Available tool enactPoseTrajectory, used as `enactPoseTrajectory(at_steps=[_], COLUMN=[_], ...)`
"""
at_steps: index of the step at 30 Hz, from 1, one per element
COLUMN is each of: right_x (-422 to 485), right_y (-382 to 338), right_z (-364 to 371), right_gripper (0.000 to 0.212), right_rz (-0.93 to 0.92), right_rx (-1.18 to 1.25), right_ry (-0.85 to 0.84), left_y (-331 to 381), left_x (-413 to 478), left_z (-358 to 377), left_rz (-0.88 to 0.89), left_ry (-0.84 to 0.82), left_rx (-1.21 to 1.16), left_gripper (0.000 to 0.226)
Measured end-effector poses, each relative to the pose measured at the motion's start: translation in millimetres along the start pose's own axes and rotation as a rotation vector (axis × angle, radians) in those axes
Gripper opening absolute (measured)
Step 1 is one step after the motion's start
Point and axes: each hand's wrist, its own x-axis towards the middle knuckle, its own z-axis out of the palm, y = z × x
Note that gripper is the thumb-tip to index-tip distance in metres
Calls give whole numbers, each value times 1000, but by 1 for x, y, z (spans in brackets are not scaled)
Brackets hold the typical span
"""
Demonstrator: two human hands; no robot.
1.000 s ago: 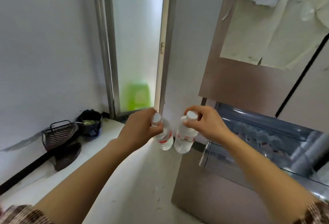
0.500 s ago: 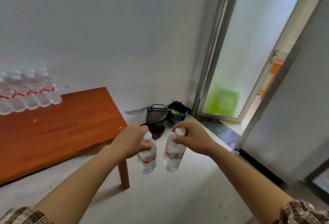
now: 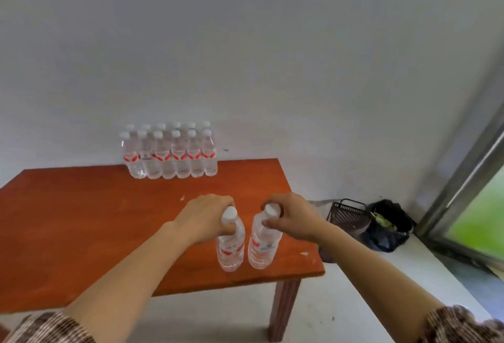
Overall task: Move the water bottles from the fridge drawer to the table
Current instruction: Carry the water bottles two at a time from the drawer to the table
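Note:
My left hand (image 3: 203,216) grips the neck of a clear water bottle (image 3: 231,250) with a white cap and red label. My right hand (image 3: 293,216) grips the neck of a second, matching water bottle (image 3: 262,247). Both bottles hang upright, side by side, over the near right part of the orange wooden table (image 3: 81,222). Whether their bases touch the tabletop I cannot tell. Several more water bottles (image 3: 169,151) stand in two rows at the table's far edge against the wall. The fridge drawer is out of view.
A dark plastic basket (image 3: 346,217) and a black bag (image 3: 390,225) sit on the floor in the corner right of the table. A metal door frame (image 3: 463,173) rises at the right. A grey wall stands behind the table.
The view has swung left from the fridge and doorway to the table. Both hands have carried their bottles over the table's near right corner.

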Motion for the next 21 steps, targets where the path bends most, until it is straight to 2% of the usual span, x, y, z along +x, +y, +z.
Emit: enactPoseTrajectory(at_steps=[9, 14, 21], right_x=[170, 251, 350], right_y=[-59, -92, -138], right_z=[55, 97, 160], right_gripper=[26, 36, 31], right_rz=[-100, -78, 5], right_rx=[-97, -86, -32], right_ry=[-11, -33, -54], left_y=[-151, -241, -371], left_x=[44, 70, 104], left_z=[-43, -55, -68], left_rz=[-209, -186, -148], left_ry=[104, 90, -7], left_rx=[-134, -164, -220], left_gripper=[21, 19, 19])
